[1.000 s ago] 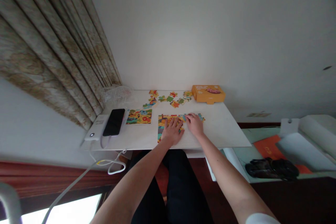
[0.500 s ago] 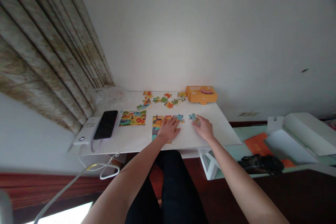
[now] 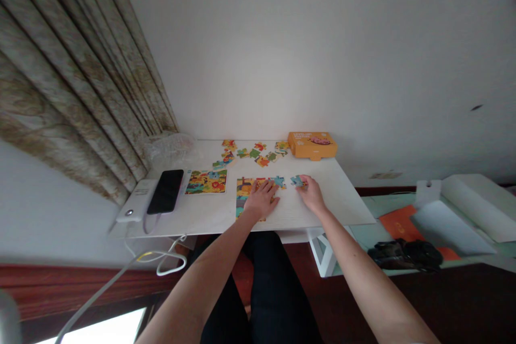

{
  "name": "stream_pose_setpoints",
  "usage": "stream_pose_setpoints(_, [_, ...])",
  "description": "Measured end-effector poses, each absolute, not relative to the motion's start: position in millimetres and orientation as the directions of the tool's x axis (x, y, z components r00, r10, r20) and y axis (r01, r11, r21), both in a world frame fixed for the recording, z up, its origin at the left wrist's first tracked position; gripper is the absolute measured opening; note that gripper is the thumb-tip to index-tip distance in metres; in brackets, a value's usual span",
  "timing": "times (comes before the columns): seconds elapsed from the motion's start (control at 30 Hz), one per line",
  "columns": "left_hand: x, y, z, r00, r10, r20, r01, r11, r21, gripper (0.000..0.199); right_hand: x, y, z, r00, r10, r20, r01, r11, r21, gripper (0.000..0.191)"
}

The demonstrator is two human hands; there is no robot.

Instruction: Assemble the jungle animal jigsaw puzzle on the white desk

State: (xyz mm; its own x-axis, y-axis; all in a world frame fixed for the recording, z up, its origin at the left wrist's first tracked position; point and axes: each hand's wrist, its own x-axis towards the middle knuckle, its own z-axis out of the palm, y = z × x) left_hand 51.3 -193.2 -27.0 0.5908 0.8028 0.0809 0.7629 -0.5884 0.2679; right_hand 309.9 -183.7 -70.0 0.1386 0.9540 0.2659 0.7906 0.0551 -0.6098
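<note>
My left hand (image 3: 262, 199) lies flat with fingers spread over a partly joined jigsaw puzzle (image 3: 243, 187), covering much of it. A blue section of that puzzle shows just beyond the fingertips. To the right, my right hand (image 3: 313, 194) pinches a light-blue puzzle piece (image 3: 297, 180) between thumb and fingers, a short gap away from the joined part. Several loose puzzle pieces (image 3: 253, 154) are scattered toward the back of the table. Left of the joined puzzle lies a colourful picture card (image 3: 206, 181) with animals on it.
An orange box (image 3: 313, 145) stands at the table's back right. A black phone (image 3: 165, 192) rests on a white device (image 3: 135, 201) at the left, near clear plastic wrap (image 3: 173, 148). White cables (image 3: 161, 258) hang at the front left. An open white box (image 3: 451, 226) sits on the lower right.
The whole view has shifted slightly. My left hand stays on the puzzle, and my right hand keeps the piece in nearly the same place, its fingers turned a little.
</note>
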Motion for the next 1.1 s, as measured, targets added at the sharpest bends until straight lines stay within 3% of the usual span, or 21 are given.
stream_pose_setpoints(0.13, [51,-193,-27,0.591,0.802,0.085,0.758,-0.589,0.28,0.052,318,-177,-66,0.157,0.963,0.219,0.754,0.026,-0.656,0.055])
stream_pose_setpoints(0.37, [51,-194,-25,0.59,0.803,0.086,0.758,-0.587,0.285,0.051,344,-152,-28,-0.19,0.981,-0.032,0.735,0.12,-0.668,0.064])
stream_pose_setpoints(0.47, [51,-195,-23,0.585,0.807,0.088,0.758,-0.582,0.295,0.051,346,-143,-17,-0.219,0.968,-0.12,0.772,0.097,-0.628,0.067])
stream_pose_setpoints(0.63, [51,-196,-22,0.583,0.808,0.081,0.757,-0.577,0.306,0.051,336,-139,-13,-0.261,0.962,-0.073,0.773,0.163,-0.613,0.072])
stream_pose_setpoints(0.8, [51,-195,-24,0.577,0.811,0.096,0.758,-0.576,0.307,0.049,322,-145,-14,-0.346,0.938,0.019,0.712,0.276,-0.646,0.063])
stream_pose_setpoints(1.1, [51,-194,-28,0.573,0.812,0.109,0.758,-0.576,0.305,0.05,315,-141,-7,-0.419,0.907,-0.035,0.792,0.347,-0.502,0.048])
